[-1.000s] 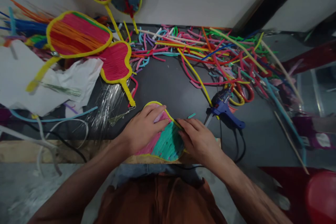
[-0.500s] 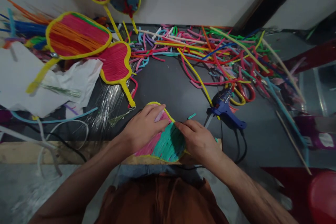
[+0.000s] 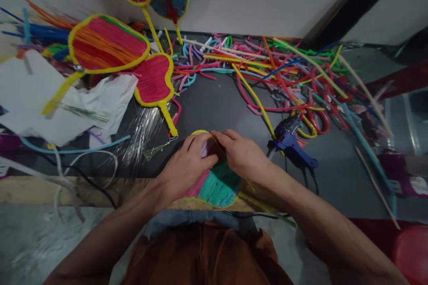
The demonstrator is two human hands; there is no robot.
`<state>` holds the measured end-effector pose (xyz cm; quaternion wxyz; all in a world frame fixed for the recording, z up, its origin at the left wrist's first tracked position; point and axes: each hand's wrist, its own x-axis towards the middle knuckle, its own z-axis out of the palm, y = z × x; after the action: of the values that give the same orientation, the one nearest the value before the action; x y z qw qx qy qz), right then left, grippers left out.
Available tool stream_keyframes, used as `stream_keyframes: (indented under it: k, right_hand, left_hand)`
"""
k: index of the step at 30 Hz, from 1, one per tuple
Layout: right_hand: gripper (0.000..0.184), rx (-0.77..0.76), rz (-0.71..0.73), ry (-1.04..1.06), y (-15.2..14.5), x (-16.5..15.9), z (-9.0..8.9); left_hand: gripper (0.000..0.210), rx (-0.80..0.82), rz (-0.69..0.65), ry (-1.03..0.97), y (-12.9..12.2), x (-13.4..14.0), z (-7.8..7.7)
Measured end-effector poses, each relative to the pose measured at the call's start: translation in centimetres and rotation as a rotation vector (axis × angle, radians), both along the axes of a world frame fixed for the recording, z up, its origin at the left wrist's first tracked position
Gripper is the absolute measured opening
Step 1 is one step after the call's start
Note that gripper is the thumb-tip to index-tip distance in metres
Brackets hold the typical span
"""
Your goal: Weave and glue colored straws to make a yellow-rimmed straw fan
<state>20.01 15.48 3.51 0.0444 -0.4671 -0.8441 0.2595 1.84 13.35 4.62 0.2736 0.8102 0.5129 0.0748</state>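
A fan-shaped piece of pink, lilac and teal pipe cleaners with a yellow rim lies at the table's front edge. Its yellow handle points to the lower right, partly under my right forearm. My left hand grips the piece's left side, thumb and fingers bent over its face. With fingertips pressed together on the upper rim, my right hand meets the left near the top. The fingers hide that stretch of rim. A blue glue gun lies to the right of my right hand.
Loose pipe cleaners are heaped along the wall, with scissors at the heap's right. Finished-looking yellow-rimmed fans lie at left beside white paper and thin wires. Cables hang over the wooden front edge.
My right hand has slid up and left along the yellow rim to meet my left hand, uncovering the handle. The left hand stays on the piece. The whole view has shifted slightly.
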Motion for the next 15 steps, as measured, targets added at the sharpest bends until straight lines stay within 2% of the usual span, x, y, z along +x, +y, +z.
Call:
stream_keyframes:
  k: [5, 10, 15]
  right_hand:
    - [0.051, -0.029, 0.003, -0.020, 0.5, -0.4, 0.3]
    - [0.046, -0.055, -0.008, 0.057, 0.1, 0.1, -0.2]
    - [0.046, -0.039, -0.015, 0.099, -0.5, 0.5, -0.5]
  left_hand:
    - [0.031, 0.036, -0.013, -0.002, -0.3, -0.3, -0.6]
    - [0.022, 0.088, -0.140, 0.046, -0.3, -0.7, -1.0]
    - [0.017, 0.145, -0.180, 0.044, -0.1, -0.7, -1.0]
